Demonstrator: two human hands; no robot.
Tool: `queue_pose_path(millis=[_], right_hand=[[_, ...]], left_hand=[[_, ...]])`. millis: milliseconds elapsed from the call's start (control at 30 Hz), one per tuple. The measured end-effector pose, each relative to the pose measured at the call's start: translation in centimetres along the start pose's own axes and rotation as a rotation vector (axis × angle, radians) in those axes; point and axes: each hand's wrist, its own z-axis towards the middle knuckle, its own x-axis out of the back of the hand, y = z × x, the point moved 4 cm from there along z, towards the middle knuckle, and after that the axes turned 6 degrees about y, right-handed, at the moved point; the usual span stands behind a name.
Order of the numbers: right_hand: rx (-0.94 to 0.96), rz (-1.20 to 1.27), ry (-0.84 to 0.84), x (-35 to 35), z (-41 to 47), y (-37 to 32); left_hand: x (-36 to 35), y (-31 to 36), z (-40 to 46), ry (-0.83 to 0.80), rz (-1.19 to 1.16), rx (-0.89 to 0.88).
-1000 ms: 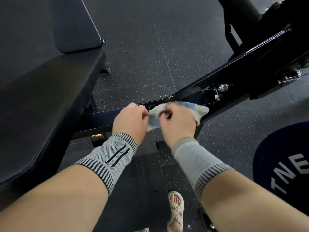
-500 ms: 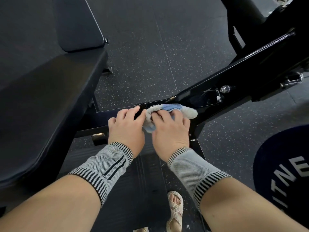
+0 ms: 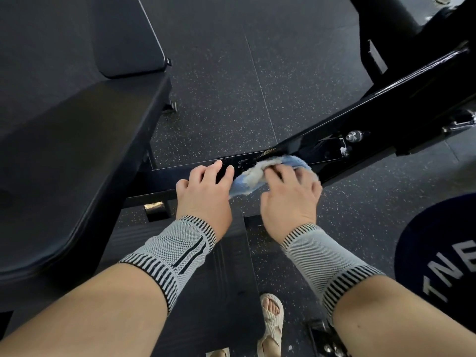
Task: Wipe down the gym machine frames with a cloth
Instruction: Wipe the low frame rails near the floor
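A gym is showing here. Black rubber flooring [image 3: 231,73] flecked with pale specks is covering the ground, its tile seams running across it. A padded black bench [image 3: 72,155] is sitting at the left, its backrest pad [image 3: 123,34] lying beyond it. A glossy black steel frame [image 3: 373,119] with a bolt [image 3: 354,136] is crossing the middle and rising toward the upper right. At the right edge a dark round mat [image 3: 438,243] is showing white capital letters, cut off by the picture's edge.
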Motion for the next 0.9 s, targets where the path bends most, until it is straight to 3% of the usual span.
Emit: queue_pose_path(millis=[133, 233, 300, 400, 533, 600, 733, 800, 900], right_hand=[[0.048, 0.287, 0.052, -0.5, 0.7, -2.7], [-0.393, 0.821, 0.149, -0.4, 1.7, -0.5], [-0.673, 1.043, 0.187, -0.4, 1.8, 0.4], [-0.895, 1.301, 0.185, -0.1, 1.2, 1.8], [-0.877, 1.211, 0.140, 0.4, -1.7, 6.4], [-0.733, 1.144, 0.148, 1.7, -1.9, 7.7], [-0.367, 0.912, 0.349, 5.8, 0.1, 9.1], [-0.427, 0.793, 0.320, 5.3, 0.7, 10.6], [-0.577, 0.693, 0.223, 2.7, 1.3, 12.7]], left_hand=[[-0.1, 0.2, -0.3, -0.013, -0.005, 0.011], [0.1, 0.3, -0.3, -0.026, 0.026, -0.003], [0.0, 0.9, -0.6, -0.011, 0.020, -0.074], [-0.4, 2.9, -1.4, 0.037, -0.065, -0.209], [-1.0, 6.5, -1.7, 0.070, -0.282, -0.267], [-0.8, 8.2, -1.4, 0.072, -0.403, -0.240], [0.1, 10.8, 0.2, 0.176, -0.552, -0.231], [0.5, 11.9, 0.9, 0.187, -0.570, -0.265], [0.4, 13.8, 2.0, 0.039, -0.493, -0.376]])
